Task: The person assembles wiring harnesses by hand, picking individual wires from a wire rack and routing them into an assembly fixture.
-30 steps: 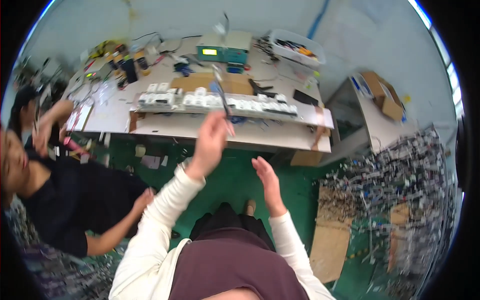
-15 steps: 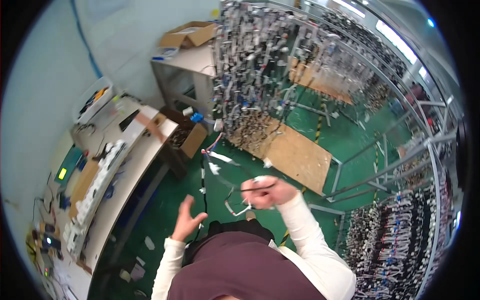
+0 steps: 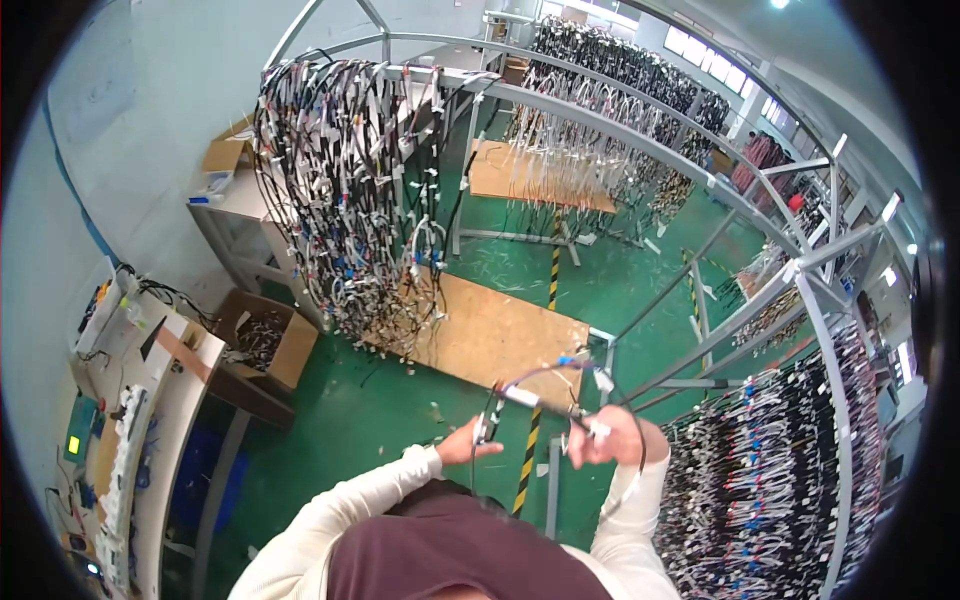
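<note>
A wire harness [image 3: 522, 397] with black wires, white tags and a blue connector arches in front of me above the floor. My right hand [image 3: 617, 437] is closed around one side of it, with a dark loop hanging by the wrist. On the other side, its dark strands hang down right by my left hand [image 3: 463, 443]. That hand's thumb and fingers are apart; whether the strands touch them is hard to see.
A metal rack hung with many harnesses [image 3: 350, 180] stands ahead, above a wooden board [image 3: 510, 320]. More hanging harnesses [image 3: 760, 470] are at right. A workbench [image 3: 190, 400] lines the left, beside a cardboard box [image 3: 290, 345]. Yellow-black tape [image 3: 527, 465] marks the floor.
My view has swung right, so the bench sits farther left and the rack is nearer. The harness came along in my right hand. My left hand has moved in close to its hanging strands.
</note>
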Motion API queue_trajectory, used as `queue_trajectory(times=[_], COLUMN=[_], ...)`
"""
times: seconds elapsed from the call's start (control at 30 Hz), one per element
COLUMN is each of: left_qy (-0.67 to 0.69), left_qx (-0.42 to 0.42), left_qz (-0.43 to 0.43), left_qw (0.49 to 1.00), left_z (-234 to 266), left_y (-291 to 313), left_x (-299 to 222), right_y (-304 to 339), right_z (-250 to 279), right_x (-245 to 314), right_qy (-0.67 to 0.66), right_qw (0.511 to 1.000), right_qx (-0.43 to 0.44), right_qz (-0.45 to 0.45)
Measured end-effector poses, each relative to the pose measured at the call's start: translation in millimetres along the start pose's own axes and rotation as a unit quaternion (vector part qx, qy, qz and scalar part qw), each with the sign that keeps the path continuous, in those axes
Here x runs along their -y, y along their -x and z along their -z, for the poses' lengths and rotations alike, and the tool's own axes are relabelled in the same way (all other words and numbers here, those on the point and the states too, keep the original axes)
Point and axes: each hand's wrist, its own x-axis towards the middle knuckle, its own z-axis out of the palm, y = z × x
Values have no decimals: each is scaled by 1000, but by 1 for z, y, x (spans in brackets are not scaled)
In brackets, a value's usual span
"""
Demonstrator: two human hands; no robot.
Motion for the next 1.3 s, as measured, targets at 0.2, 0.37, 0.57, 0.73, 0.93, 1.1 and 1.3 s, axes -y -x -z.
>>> queue_trajectory(times=[0.2,0.37,0.57,0.73,0.93,1.1,1.3], left_qy=[-20,-45,-311,-16,137,-5,148], left_qx=[105,85,-525,-853,-681,-328,-265], left_qz=[-113,170,-154,-251,-426,-635,-248], left_qw=[988,981,777,457,580,699,920], left_z=[-24,28,161,324,439,349,280], left_y=[-96,-77,-5,36,-66,-203,-292], left_x=[0,-43,-8,-53,-393,-506,-502], right_y=[26,60,112,111,70,61,81], right_z=[24,33,55,64,66,52,47], right_x=[14,-24,-64,-83,-90,-112,-128], right_qy=[107,-64,-295,-108,-167,-161,-198], right_qw=[981,927,760,854,919,932,895], right_qx=[-10,-208,-398,-392,-287,-258,-331], right_qz=[165,305,421,324,213,195,226])
